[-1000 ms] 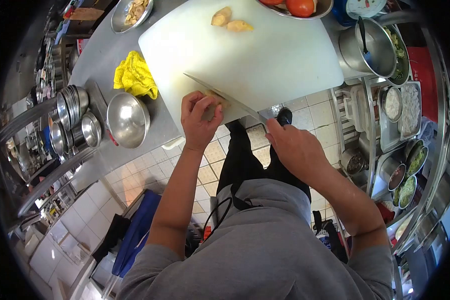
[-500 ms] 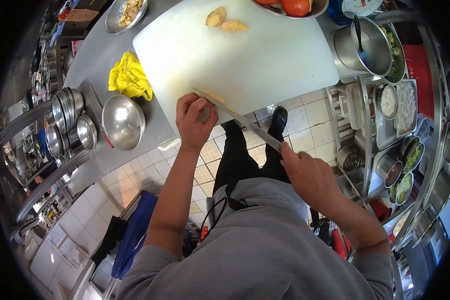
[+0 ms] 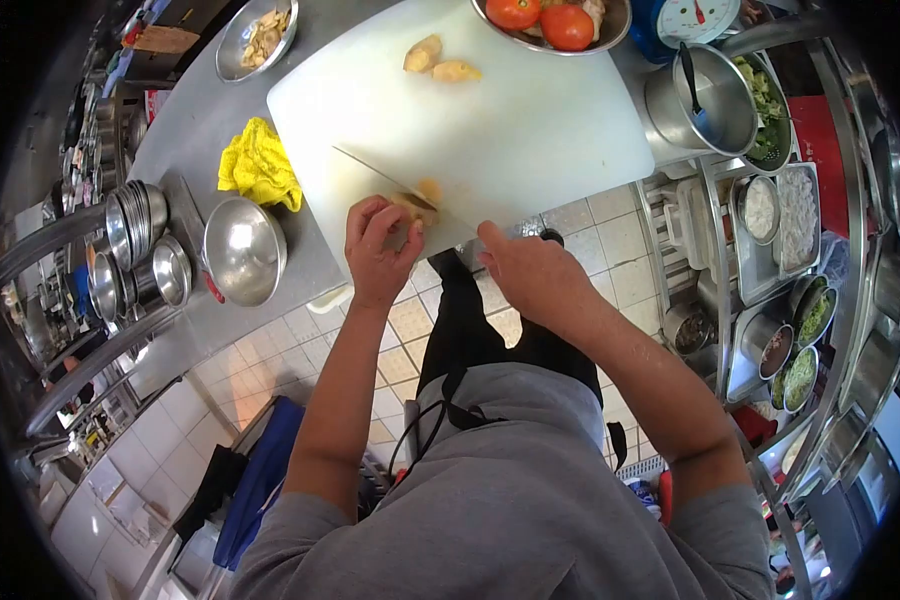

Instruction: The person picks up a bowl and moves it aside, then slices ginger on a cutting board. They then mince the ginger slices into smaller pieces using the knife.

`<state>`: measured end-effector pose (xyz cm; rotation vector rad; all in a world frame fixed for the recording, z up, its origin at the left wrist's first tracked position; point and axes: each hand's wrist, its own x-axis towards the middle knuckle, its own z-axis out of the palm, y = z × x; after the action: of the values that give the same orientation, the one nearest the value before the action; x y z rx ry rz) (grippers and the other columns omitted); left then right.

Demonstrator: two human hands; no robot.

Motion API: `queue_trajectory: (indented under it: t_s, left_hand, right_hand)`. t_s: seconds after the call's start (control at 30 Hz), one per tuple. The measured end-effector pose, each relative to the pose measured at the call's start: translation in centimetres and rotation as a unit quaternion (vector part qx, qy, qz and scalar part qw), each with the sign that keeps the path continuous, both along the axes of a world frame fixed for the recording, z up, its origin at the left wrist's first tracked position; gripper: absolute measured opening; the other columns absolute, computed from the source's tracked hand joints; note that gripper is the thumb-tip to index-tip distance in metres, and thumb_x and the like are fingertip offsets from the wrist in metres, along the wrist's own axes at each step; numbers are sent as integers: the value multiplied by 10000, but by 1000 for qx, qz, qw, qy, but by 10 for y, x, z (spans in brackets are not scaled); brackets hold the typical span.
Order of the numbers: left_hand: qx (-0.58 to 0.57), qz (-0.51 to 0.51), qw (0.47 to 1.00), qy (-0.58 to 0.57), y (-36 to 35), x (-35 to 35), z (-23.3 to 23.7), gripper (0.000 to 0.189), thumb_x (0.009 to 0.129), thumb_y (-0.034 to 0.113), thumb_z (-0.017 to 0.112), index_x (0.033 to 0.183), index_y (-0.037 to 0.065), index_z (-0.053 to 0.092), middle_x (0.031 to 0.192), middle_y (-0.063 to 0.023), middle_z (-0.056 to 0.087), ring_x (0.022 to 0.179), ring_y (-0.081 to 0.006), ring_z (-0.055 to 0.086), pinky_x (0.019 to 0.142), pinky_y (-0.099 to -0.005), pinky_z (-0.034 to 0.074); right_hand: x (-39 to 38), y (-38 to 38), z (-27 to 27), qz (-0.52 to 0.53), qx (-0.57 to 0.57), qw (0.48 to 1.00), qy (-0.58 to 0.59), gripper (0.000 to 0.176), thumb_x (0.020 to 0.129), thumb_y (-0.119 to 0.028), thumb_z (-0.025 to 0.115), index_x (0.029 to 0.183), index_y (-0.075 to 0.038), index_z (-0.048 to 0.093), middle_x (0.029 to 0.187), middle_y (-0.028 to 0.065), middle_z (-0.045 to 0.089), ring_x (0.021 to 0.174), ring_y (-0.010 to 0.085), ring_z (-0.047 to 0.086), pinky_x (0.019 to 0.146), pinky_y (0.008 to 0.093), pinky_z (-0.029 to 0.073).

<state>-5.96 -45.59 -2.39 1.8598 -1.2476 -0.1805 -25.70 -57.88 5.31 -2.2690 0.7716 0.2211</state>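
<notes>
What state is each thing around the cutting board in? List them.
Knife: held in right hand
Near ginger: held by left hand, at the blade
Far ginger pieces: lying close together
Cutting board: lying flat
Tomatoes: red, apparently whole
Yellow cloth: crumpled
Steel pot: uncovered

Knife (image 3: pixel 375 171) gripped by the handle in the right hand (image 3: pixel 535 275); blade laid slantwise over the white cutting board (image 3: pixel 530 120). Ginger piece (image 3: pixel 414 206) held against the board, near its near edge, by the curled fingers of the left hand (image 3: pixel 378 250). A pale slice (image 3: pixel 429 188) noted just beside the blade. Two peeled chunks (image 3: pixel 438 61) placed together toward the far edge. Yellow cloth (image 3: pixel 260 165) crumpled left of the board. Tomatoes (image 3: pixel 567 27) contained in a metal bowl (image 3: pixel 620 22) at far right; dark-handled utensil (image 3: pixel 687 75) leaned inside a steel pot (image 3: pixel 725 110).
</notes>
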Motion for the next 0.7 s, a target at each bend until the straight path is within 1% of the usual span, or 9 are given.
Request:
queue_trajectory:
  t_s: [0.1,0.2,0.27,0.3,0.37,0.5,0.63,0.67,0.7]
  left_hand:
    - [5,5,1000,11,0,-1,2,263,741,11,784,977,56,678,1052,-94,564,850,-191,612,712,-297,552]
    - [5,1,1000,1,-2,-2,3,285,730,-2,782,986,58,670,1056,-97,558,839,-194,611,717,-301,552]
    - [5,4,1000,9,1,-2,-1,292,726,-4,782,988,58,667,1057,-98,557,838,-195,611,719,-303,551]
    - [1,5,1000,14,1,-1,-2,299,722,-6,781,990,58,664,1059,-100,556,837,-195,611,720,-306,551]
    - [-5,3,1000,7,1,0,-3,302,720,-6,782,989,57,661,1059,-101,556,839,-196,612,720,-306,550]
    - [-9,2,1000,4,1,-2,-3,310,716,3,785,993,63,661,1060,-99,562,855,-204,618,723,-317,548]
    - [-13,7,1000,0,0,-1,-3,318,713,17,789,1000,77,666,1047,-98,568,855,-220,619,731,-325,550]
    - [-6,2,1000,-9,2,-1,-3,316,727,9,782,1012,67,659,1041,-95,571,833,-202,617,725,-313,542]
    - [-2,-4,1000,-21,1,1,-3,314,740,1,775,1024,57,651,1035,-93,574,811,-184,614,719,-302,534]
  right_hand:
    - [-10,5,23,8,-4,1000,0,174,1000,-224,521,1040,-62,470,663,165,645,640,376,676,553,496,529]
    - [-45,14,53,13,-11,999,34,173,1000,-221,527,1055,-64,479,679,153,632,606,356,666,530,475,525]
    - [-68,19,64,34,-24,997,63,196,1003,-211,526,1126,-62,493,703,137,613,570,327,654,501,439,519]
    - [-75,20,70,37,-24,997,62,196,1003,-211,526,1126,-62,493,703,137,613,570,327,654,501,439,519]
    - [-85,21,77,35,-7,994,107,248,994,-184,527,1204,-57,492,717,129,602,558,307,649,483,412,514]
    - [-87,25,71,42,0,992,122,294,989,-170,525,1253,-48,480,716,133,602,573,308,655,490,411,518]
    - [-69,25,40,27,0,994,103,186,997,-175,513,1136,-55,480,733,164,626,604,358,662,520,461,525]
    - [-60,25,31,16,3,996,85,155,1001,-178,509,1091,-57,472,721,174,632,615,376,663,532,478,528]
    - [-47,23,22,18,0,996,83,155,1001,-178,509,1091,-57,472,721,174,632,615,376,663,532,478,528]
